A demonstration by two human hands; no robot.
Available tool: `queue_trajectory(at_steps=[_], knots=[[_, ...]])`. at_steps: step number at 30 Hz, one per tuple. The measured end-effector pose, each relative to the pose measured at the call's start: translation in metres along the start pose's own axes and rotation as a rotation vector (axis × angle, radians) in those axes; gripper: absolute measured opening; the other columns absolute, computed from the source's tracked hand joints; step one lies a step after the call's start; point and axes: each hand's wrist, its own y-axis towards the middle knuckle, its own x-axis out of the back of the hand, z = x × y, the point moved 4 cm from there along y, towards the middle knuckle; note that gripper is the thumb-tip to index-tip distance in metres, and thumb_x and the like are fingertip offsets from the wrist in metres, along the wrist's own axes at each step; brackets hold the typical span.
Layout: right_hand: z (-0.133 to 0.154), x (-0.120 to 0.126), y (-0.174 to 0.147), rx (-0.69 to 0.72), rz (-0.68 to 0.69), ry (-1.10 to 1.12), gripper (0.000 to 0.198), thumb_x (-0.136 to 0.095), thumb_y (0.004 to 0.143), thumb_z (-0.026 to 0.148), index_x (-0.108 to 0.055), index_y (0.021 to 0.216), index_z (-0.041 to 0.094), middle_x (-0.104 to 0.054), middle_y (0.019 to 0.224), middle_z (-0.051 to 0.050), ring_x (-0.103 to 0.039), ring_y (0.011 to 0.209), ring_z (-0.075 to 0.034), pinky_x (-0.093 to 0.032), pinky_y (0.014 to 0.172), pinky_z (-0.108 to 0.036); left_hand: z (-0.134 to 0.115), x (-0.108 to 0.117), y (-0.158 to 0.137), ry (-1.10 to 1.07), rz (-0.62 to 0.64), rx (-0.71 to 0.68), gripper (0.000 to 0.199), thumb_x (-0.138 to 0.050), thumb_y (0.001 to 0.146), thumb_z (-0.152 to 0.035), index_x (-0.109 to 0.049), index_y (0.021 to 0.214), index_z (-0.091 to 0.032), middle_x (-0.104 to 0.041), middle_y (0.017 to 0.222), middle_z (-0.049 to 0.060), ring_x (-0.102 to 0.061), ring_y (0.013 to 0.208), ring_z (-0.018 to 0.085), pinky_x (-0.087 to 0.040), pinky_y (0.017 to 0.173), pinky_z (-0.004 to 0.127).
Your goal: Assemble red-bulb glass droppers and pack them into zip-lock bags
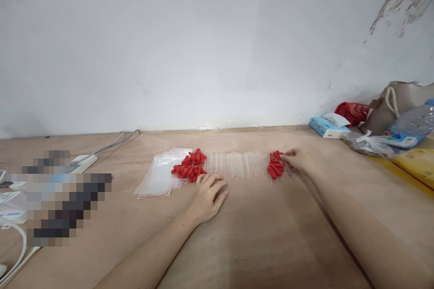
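Forearms: both reach in from the near edge across the surface (257,235), a bare wooden board running back to the white wall.
Surface: carries all items; a cable and a power strip (83,161) lie at far left, next to a blurred patch.
Clear bags (159,174): a flat stack of zip bags with red seal lines, left of the row; they look empty.
Tube row (237,165): clear glass or plastic tubes laid side by side, well back on the surface at its middle, between the two red heaps.
Left heap (190,166): loose red rubber caps at the row's left end, touching the bags.
Right heap (276,165): a smaller cluster of red caps at the row's right end.
Left hand (208,196): rests palm down just in front of the row, fingers loosely spread, holding nothing.
Right hand (298,160): fingers narrowed to a pinch at the right heap's edge; whether a cap is gripped cannot be told.
Technique: judged best to pinch one cap at a time while the flat hand steadies the tubes against rolling.
Far right: a tissue box (327,127), a tan bag (396,106), and a water bottle (412,128) on its side.
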Motion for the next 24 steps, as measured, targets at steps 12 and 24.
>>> queue_trajectory(at_steps=[12, 24], knots=[[0.044, 0.012, -0.032, 0.237, 0.516, 0.084, 0.030, -0.071, 0.052, 0.040, -0.064, 0.068, 0.015, -0.063, 0.067, -0.002, -0.055, 0.062, -0.013, -0.042, 0.059, -0.025, 0.014, 0.002, 0.023, 0.219, -0.151, 0.245, 0.009, -0.054, 0.077, -0.027, -0.059, 0.079, -0.020, -0.055, 0.090, 0.005, -0.046, 0.087, 0.023, -0.031, 0.075, 0.038], [0.061, 0.024, -0.034, 0.259, 0.412, 0.081, 0.024, -0.068, 0.058, 0.036, -0.062, 0.072, 0.017, -0.064, 0.070, -0.003, -0.057, 0.067, -0.014, -0.044, 0.062, -0.026, 0.024, -0.036, 0.087, 0.405, -0.024, 0.612, 0.028, -0.057, 0.067, -0.042, -0.065, 0.069, -0.016, -0.053, 0.093, 0.015, -0.040, 0.097, 0.035, -0.027, 0.080, 0.045]])
